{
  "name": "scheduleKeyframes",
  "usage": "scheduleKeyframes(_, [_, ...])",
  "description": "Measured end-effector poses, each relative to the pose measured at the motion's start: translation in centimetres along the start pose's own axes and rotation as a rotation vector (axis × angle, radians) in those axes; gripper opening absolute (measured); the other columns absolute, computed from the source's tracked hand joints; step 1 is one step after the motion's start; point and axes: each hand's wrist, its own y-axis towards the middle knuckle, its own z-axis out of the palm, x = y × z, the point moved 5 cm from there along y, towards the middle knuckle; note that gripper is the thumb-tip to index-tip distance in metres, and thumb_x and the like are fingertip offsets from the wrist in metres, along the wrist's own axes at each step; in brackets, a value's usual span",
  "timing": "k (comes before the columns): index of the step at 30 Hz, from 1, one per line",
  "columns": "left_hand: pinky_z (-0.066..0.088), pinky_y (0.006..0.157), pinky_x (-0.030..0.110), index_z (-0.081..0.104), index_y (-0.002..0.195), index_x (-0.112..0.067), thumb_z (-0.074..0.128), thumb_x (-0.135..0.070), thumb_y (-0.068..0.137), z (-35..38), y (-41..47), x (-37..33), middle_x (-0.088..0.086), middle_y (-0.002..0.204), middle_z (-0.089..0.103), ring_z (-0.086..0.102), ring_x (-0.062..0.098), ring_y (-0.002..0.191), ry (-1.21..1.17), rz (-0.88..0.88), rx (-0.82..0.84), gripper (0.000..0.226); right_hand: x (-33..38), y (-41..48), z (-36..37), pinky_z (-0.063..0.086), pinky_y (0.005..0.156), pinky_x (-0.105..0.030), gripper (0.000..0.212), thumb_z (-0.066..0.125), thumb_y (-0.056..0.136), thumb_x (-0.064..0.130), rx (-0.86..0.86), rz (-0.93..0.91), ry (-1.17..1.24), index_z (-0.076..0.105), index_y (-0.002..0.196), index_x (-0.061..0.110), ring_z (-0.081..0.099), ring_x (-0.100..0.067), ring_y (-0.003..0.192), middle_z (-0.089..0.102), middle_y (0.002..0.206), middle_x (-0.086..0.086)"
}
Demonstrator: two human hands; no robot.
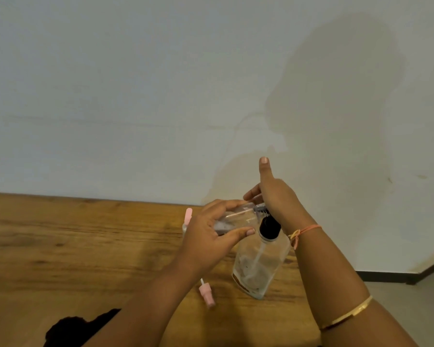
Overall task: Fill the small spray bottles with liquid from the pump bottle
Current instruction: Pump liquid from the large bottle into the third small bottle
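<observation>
At lower centre of the frame, filling seems under way: the left hand [211, 231] pinches one small spray bottle [238, 217] at the pump bottle [258, 264] on the bench [85, 246], the right hand [278, 199], fingers straight, presses on it, and a pink-capped bottle [188, 216] waits behind.

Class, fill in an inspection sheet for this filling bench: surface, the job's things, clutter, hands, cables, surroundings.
Surface: wooden table, set against the wall.
Job's things: clear pump bottle upright, with a black pump head; small spray bottle held on its side at the pump's nozzle; pink spray cap with its tube lying on the table; second pink-capped bottle, mostly hidden behind the left hand.
Clutter: dark shape at the near edge; cannot tell what it is.
Hands: left hand grips the small spray bottle; right hand rests on the pump head, thumb raised.
Cables: nothing seen.
Surroundings: pale wall carrying a shadow; dark skirting at right.
</observation>
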Motion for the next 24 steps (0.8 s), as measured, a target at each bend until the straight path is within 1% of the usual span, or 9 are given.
scheduleKeyframes(2, [0.041, 0.08, 0.002, 0.057, 0.102, -0.044, 0.077, -0.028, 0.068, -0.2, 0.1, -0.3, -0.02, 0.102, 0.062, 0.055, -0.006, 0.101, -0.004, 0.021, -0.008, 0.043, 0.5, 0.1, -0.1, 0.047, 0.08, -0.036, 0.087, 0.006, 0.09, 0.067, -0.039, -0.041, -0.04, 0.07, 0.079, 0.009, 0.062, -0.02, 0.077, 0.065, 0.077, -0.005])
scheduleKeyframes(6, [0.04, 0.077, 0.001, 0.055, 0.101, -0.045, 0.077, -0.031, 0.067, -0.1, 0.0, -0.2, -0.021, 0.101, 0.061, 0.053, -0.009, 0.099, -0.003, 0.011, 0.016, 0.043, 0.1, -0.3, -0.1, 0.042, 0.081, -0.035, 0.086, 0.007, 0.091, 0.066, 0.038, -0.002, -0.057, 0.068, 0.07, 0.008, 0.059, -0.019, 0.079, 0.062, 0.073, -0.003])
scheduleKeyframes(8, [0.038, 0.075, -0.002, 0.053, 0.099, -0.049, 0.077, -0.029, 0.07, 0.2, -0.1, 0.0, -0.024, 0.1, 0.059, 0.05, -0.014, 0.099, 0.017, -0.023, 0.04, 0.043, -0.4, -0.7, -0.2, 0.037, 0.076, -0.033, 0.083, 0.009, 0.093, 0.064, 0.062, 0.025, -0.064, 0.066, 0.067, 0.009, 0.056, -0.015, 0.075, 0.059, 0.07, 0.0])
scheduleKeyframes(10, [0.04, 0.074, -0.001, 0.052, 0.098, -0.051, 0.077, -0.03, 0.071, 0.4, -0.1, 0.3, -0.024, 0.101, 0.058, 0.05, -0.013, 0.099, 0.019, -0.049, 0.048, 0.043, -0.5, -0.7, -0.2, 0.035, 0.072, -0.032, 0.082, 0.011, 0.094, 0.062, 0.053, 0.031, -0.066, 0.066, 0.065, 0.008, 0.054, -0.013, 0.072, 0.059, 0.067, 0.001])
scheduleKeyframes(12, [0.041, 0.073, -0.001, 0.053, 0.098, -0.049, 0.077, -0.03, 0.07, 0.3, -0.1, 0.3, -0.023, 0.101, 0.059, 0.051, -0.013, 0.099, 0.019, -0.044, 0.037, 0.043, -0.5, -0.5, 0.0, 0.038, 0.071, -0.032, 0.085, 0.011, 0.094, 0.063, 0.051, 0.037, -0.052, 0.07, 0.071, 0.005, 0.057, -0.015, 0.073, 0.062, 0.07, -0.002])
scheduleKeyframes(14, [0.04, 0.074, -0.001, 0.053, 0.099, -0.049, 0.077, -0.03, 0.069, 0.1, -0.1, 0.1, -0.022, 0.101, 0.061, 0.052, -0.011, 0.1, 0.02, -0.022, 0.025, 0.042, -0.2, -0.4, 0.1, 0.041, 0.066, -0.03, 0.085, 0.012, 0.094, 0.062, 0.055, 0.027, -0.017, 0.071, 0.08, 0.003, 0.059, -0.016, 0.074, 0.065, 0.074, -0.005])
scheduleKeyframes(17, [0.039, 0.077, -0.001, 0.053, 0.1, -0.05, 0.077, -0.03, 0.069, -0.1, 0.0, -0.3, -0.022, 0.103, 0.061, 0.053, -0.007, 0.102, 0.031, 0.003, 0.016, 0.043, 0.4, -0.4, -0.2, 0.039, 0.06, -0.025, 0.082, 0.013, 0.095, 0.06, 0.039, -0.012, 0.021, 0.071, 0.087, 0.003, 0.059, -0.016, 0.072, 0.066, 0.077, -0.007])
scheduleKeyframes(20, [0.038, 0.075, -0.003, 0.052, 0.099, -0.05, 0.077, -0.029, 0.07, 0.0, 0.0, -0.5, -0.028, 0.101, 0.057, 0.05, -0.013, 0.102, 0.033, 0.001, 0.023, 0.043, 0.4, -0.3, -0.4, 0.04, 0.063, -0.027, 0.081, 0.012, 0.095, 0.061, 0.038, -0.009, -0.006, 0.07, 0.089, 0.004, 0.058, -0.014, 0.071, 0.064, 0.077, -0.004])
scheduleKeyframes(24, [0.038, 0.074, -0.002, 0.056, 0.103, -0.042, 0.077, -0.03, 0.071, 0.1, 0.0, 0.2, -0.025, 0.101, 0.058, 0.049, -0.016, 0.099, 0.045, -0.02, 0.046, 0.04, -0.4, -0.5, 0.0, 0.039, 0.073, -0.032, 0.084, 0.011, 0.092, 0.065, 0.054, 0.025, -0.063, 0.07, 0.075, 0.006, 0.058, -0.016, 0.075, 0.062, 0.073, -0.002])
